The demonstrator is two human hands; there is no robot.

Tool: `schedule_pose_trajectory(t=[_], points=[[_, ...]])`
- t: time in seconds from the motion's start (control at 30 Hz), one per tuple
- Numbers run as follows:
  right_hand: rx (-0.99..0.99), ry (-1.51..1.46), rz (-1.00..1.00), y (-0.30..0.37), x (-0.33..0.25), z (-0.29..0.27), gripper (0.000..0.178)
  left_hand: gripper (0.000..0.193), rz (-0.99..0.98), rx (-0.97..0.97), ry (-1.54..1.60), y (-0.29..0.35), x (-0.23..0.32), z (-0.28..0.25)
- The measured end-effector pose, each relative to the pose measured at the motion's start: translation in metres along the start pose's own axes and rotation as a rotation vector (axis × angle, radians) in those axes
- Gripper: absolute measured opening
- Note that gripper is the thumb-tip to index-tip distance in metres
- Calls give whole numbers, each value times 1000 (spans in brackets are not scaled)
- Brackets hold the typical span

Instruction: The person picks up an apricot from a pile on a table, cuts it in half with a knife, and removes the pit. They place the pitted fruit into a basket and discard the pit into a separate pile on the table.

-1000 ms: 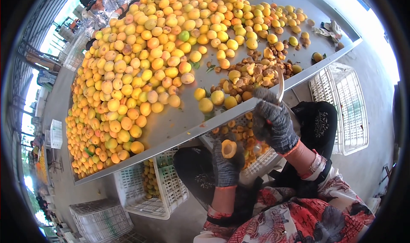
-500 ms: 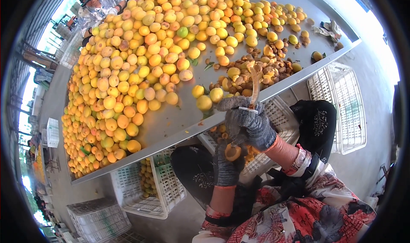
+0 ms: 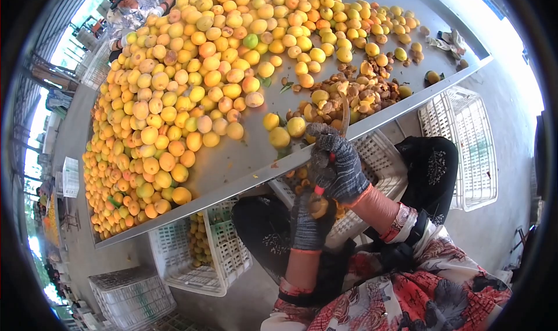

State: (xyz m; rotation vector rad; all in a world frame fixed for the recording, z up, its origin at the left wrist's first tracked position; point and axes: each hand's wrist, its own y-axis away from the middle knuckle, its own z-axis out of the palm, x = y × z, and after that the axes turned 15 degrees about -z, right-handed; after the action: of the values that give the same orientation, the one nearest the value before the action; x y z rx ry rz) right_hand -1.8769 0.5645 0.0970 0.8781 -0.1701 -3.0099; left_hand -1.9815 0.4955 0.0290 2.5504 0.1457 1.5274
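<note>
My left hand [image 3: 305, 223], in a grey knit glove, is closed around an apricot [image 3: 318, 206] above my lap. My right hand [image 3: 339, 171], in a matching glove, grips a slim curved tool [image 3: 345, 115] whose brownish end points up past the table edge; its exact kind is unclear. The lower fingers of that hand reach down to the apricot, with red bits showing at the glove. Beyond both hands, a pile of brown pits and torn fruit pieces [image 3: 372, 92] lies by the edge of the metal table [image 3: 256, 183].
A large heap of whole apricots [image 3: 174, 92] covers the table's left and far parts. White plastic crates stand below: one under my hands [image 3: 381, 162], one at right [image 3: 465, 145], others at left [image 3: 189, 252]. Another person [image 3: 136, 2] is at the far left.
My right hand has turned and its lower fingers have come down to the apricot, whose cut hollow showed more before. The curved tool has shifted slightly and stands at a different tilt.
</note>
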Motion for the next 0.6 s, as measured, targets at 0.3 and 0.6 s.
schedule_pose_trajectory(t=[0.3,0.6], points=[[-58,217,-219,14,-24,32,25,24,-778,-174,1543,2,8,5],[-961,1615,-338,54,-26,4,25,31,-686,-356,1717,0,21,-5]])
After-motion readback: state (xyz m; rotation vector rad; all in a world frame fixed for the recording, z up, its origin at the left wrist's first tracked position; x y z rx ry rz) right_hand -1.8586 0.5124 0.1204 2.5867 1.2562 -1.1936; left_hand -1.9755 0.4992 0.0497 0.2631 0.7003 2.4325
